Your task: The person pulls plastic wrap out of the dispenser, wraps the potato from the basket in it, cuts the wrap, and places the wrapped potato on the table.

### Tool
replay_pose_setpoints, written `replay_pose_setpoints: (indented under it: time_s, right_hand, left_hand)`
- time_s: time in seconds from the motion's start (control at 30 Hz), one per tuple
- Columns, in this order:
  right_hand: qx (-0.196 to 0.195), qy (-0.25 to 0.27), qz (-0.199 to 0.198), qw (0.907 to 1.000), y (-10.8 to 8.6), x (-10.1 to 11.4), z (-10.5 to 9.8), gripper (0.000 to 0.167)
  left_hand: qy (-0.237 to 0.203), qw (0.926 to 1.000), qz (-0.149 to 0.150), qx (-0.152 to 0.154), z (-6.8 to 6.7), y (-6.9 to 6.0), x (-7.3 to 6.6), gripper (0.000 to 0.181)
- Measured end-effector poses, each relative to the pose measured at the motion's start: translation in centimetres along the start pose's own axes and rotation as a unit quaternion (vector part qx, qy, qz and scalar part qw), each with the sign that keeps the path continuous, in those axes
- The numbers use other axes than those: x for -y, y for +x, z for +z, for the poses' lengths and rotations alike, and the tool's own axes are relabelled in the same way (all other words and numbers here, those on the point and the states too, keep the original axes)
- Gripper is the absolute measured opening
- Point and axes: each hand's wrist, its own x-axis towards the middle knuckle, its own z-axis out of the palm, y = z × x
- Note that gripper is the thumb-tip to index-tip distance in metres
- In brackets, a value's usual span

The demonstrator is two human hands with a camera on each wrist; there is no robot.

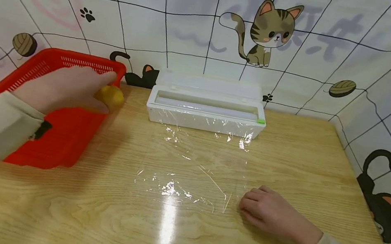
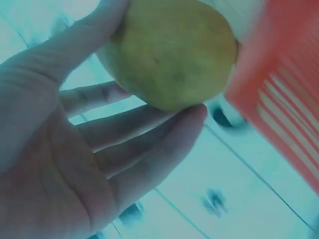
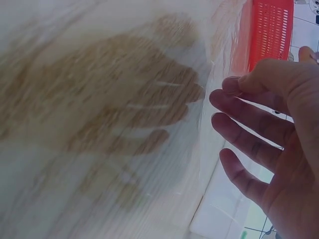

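Note:
My left hand [image 1: 67,87] holds a yellow, roundish fruit [image 1: 112,97] above the right rim of a red plastic basket [image 1: 58,140]. The left wrist view shows thumb and fingers around the fruit [image 2: 172,55], whose skin is yellow-green; its exact kind is unclear. A sheet of clear cling film [image 1: 189,167] lies pulled out over the table from a white cling film box [image 1: 204,121]. Beside the sheet's near right corner, my right hand [image 1: 276,214] rests on the table. Its fingers [image 3: 249,149] are loosely bent in the right wrist view, with nothing visible in them.
The wooden table [image 1: 99,221] backs onto a wall covering [image 1: 189,33] with cat and paw prints. The film box stands against it, its lid [image 1: 209,85] raised. A green tab [image 1: 261,121] sits at the box's right end. The basket fills the table's left side.

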Motion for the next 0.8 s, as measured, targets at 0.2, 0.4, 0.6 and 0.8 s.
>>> replay_pose_setpoints:
  time_s: [0.2,0.4,0.6,0.8]
  right_hand:
    - [-0.003,-0.005,-0.020,0.9998,0.0,0.0,0.0,0.007]
    - [-0.006,-0.008,-0.025,0.9996,-0.1,0.1,0.0,0.006]
    - [-0.011,0.004,-0.011,0.9999,-0.1,0.4,0.2,0.016]
    - [-0.024,-0.001,-0.008,0.9997,-0.2,0.4,0.3,0.020]
  left_hand:
    - [0.027,0.9934,0.112,-0.001,3.1,3.0,-7.1,0.046]
    - [0.041,0.9735,0.225,-0.010,7.3,6.0,-11.8,0.043]
    - [0.023,0.9648,0.262,0.012,9.9,8.1,-14.5,0.046]
    - [0.037,0.9650,0.257,0.036,10.6,9.2,-16.3,0.047]
